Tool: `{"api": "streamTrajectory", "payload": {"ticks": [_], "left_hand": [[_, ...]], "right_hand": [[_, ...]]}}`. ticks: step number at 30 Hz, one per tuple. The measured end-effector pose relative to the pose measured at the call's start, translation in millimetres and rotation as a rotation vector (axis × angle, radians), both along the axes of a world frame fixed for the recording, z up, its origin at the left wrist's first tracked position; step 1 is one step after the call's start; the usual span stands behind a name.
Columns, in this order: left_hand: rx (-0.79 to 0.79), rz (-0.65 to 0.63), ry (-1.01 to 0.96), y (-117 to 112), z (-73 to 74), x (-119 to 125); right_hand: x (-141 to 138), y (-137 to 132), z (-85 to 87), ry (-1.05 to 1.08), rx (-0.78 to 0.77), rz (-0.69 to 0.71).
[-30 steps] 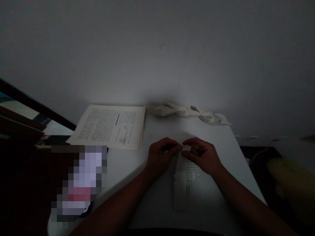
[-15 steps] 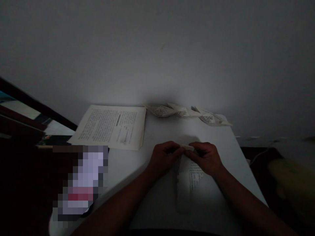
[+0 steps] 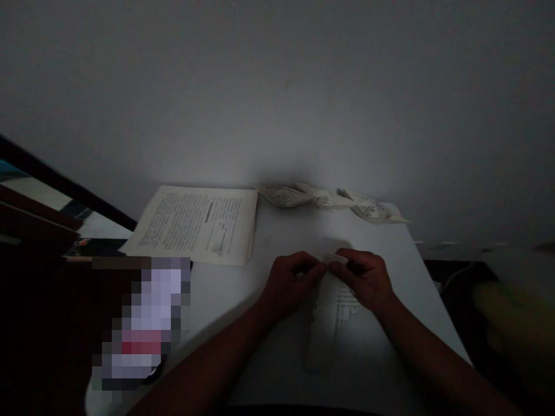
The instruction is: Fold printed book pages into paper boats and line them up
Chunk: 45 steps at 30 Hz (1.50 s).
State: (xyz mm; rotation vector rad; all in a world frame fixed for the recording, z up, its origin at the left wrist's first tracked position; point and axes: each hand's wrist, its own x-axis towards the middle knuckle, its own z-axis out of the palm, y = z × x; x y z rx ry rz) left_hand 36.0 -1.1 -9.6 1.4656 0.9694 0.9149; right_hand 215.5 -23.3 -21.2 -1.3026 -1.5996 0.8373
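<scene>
A folded sheet of printed paper [image 3: 326,329] hangs or lies lengthwise below my hands, its far end pinched between them. My left hand [image 3: 291,282] grips the paper's far left edge between thumb and fingers. On the other side, my right hand [image 3: 366,278] holds the far right edge, thumb pressed on top. A pale corner of the paper shows between the two thumbs. Printed lines are visible on its right part. The fingers underneath are partly hidden, and the near end of the paper is dim.
Three folded paper boats [image 3: 284,197] stand in a row along the wall. A stack of printed sheets [image 3: 191,225] lies at the table's back left. A blurred-out phone-like object [image 3: 151,312] rests at the left edge. The white table [image 3: 277,234] meets the wall.
The paper's far end has turned slightly between my fingers, and its near end has shifted a little left. My right hand has moved slightly right. The boats and stack stay put.
</scene>
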Motion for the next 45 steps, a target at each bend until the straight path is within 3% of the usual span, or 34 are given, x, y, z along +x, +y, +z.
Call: {"api": "streamTrajectory", "payload": {"ticks": [6, 10, 18, 26, 31, 37, 45], "left_hand": [[0.061, -0.024, 0.059, 0.0, -0.8, -1.4], [0.007, -0.054, 0.052, -0.1, -2.0, -0.4], [-0.051, -0.129, 0.052, 0.8, -2.0, 2.5], [-0.045, -0.21, 0.109, 1.5, -2.7, 1.7], [-0.014, -0.248, 0.145, 1.4, -3.0, -1.1], [-0.058, -0.275, 0.145, 0.5, -2.5, -2.6], [0.258, -0.27, 0.34, 3.0, -2.5, -4.9]], "right_hand": [[1.0, 0.2, -1.8, 0.053, -0.088, 0.014], [-1.1, 0.7, -0.2, 0.112, -0.158, 0.025], [-2.9, 1.7, 2.8, 0.245, -0.162, -0.142], [-1.0, 7.7, 14.0, 0.536, -0.204, -0.365], [11.4, 16.0, 15.6, 0.611, -0.178, -0.561], [27.2, 22.6, 9.4, 0.648, -0.123, -0.689], [29.4, 24.9, 8.5, 0.706, -0.09, -0.744]]}}
